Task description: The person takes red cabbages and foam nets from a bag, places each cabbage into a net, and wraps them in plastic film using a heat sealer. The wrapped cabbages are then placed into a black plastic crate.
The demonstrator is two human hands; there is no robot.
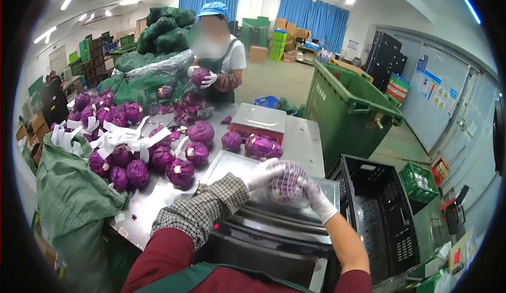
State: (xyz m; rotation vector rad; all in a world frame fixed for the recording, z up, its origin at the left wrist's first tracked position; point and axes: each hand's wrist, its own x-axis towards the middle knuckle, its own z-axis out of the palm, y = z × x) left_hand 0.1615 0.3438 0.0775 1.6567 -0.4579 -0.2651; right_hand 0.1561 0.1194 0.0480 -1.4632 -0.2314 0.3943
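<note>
Steel counter [311, 137]: at 5 o'clock in view, left hand [263, 175] and right hand [318, 197] clasp the netted cabbage [285, 183], fingers pressed to 2 sides; light, even pressure should prevent bruising.

Purple cabbage [285, 181], checked sleeve [205, 207], green bin [337, 106]

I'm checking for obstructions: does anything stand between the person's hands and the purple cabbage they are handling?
No separate object visibly stands in the way: the left hand and right hand are at opposite sides of the purple cabbage. Only the white gloves and what looks like a pale mesh covering come between.
</note>
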